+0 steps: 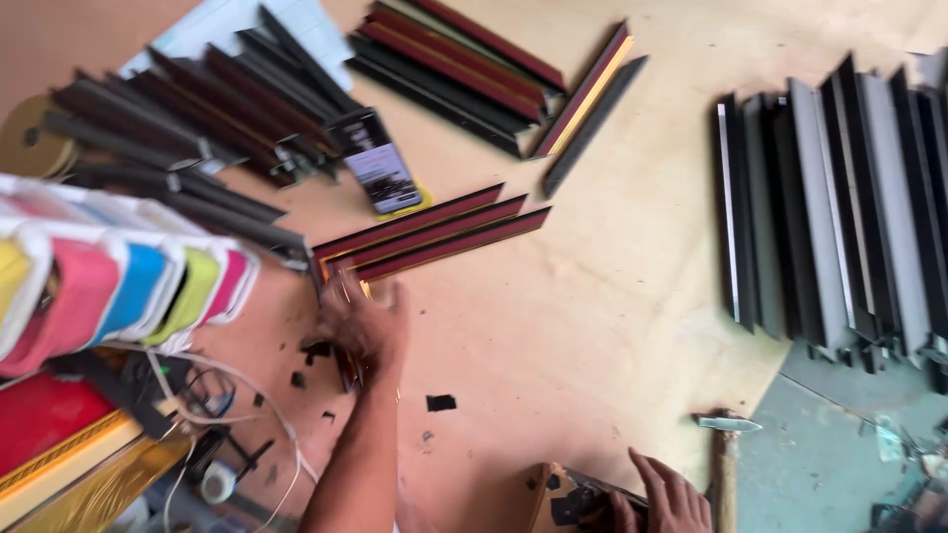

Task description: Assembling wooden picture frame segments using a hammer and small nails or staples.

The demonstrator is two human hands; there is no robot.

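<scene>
Three dark red frame strips (pixel 430 232) with thin gold edges lie side by side on the pale wooden bench (pixel 592 326), slanting up to the right. Their lower left ends sit beneath the blurred left hand (pixel 363 321). A dark bracketed piece (pixel 578 501) lies under the right hand (pixel 667 495).

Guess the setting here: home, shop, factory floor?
Probably a small picture-frame workshop. Mitre-cut red-and-black frame mouldings lie in batches on a plywood worktop, with black and silver ones stacked at its edge. The left hand works at the moulding ends; offcut scraps lie about.
</scene>
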